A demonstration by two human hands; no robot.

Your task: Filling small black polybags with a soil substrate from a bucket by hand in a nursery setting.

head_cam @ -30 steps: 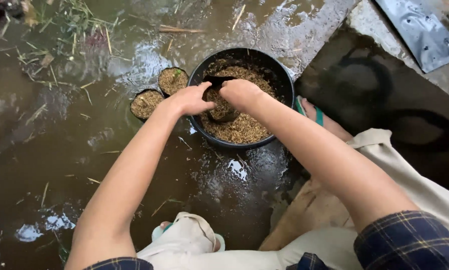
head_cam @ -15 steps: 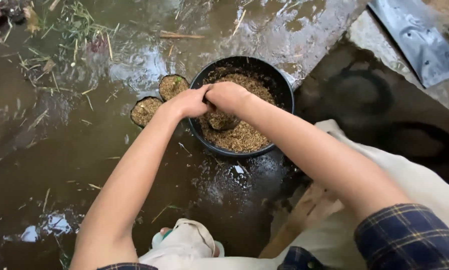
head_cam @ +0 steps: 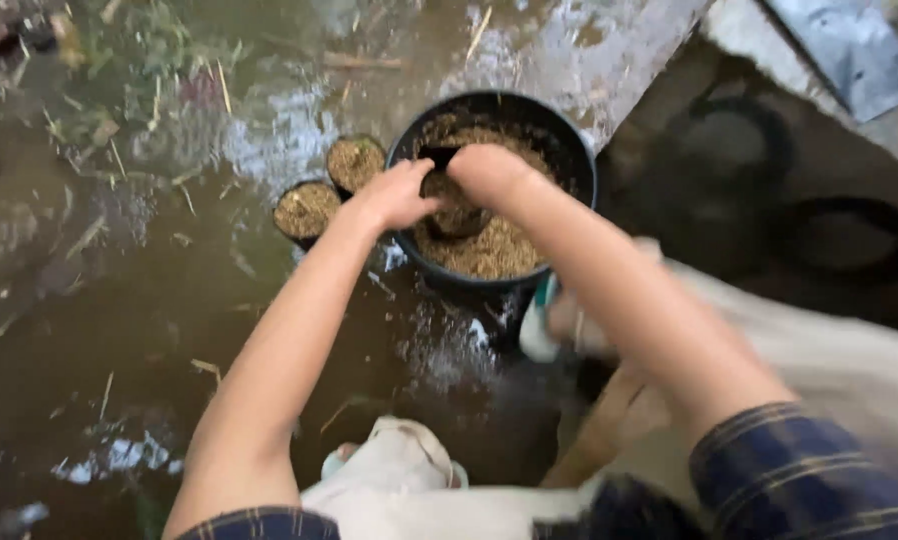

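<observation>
Hands meet over the black tub (head_cam: 569,150) of brown husk mix. Left hand (head_cam: 394,195) and right hand (head_cam: 484,172) curl their fingers around a small dark bag (head_cam: 456,215). Two filled bags (head_cam: 331,185) stand beside the tub on wet ground.

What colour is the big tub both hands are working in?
Black tub, filled with tan husk-like material; the head view shows it.

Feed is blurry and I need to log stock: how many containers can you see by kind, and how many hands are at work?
Big black tub of husk mix: 1
Small black bag held in the tub: 1
Small filled bags beside the tub: 2
Hands, left hand and right hand: 2
Total: 4 containers, 2 hands
</observation>
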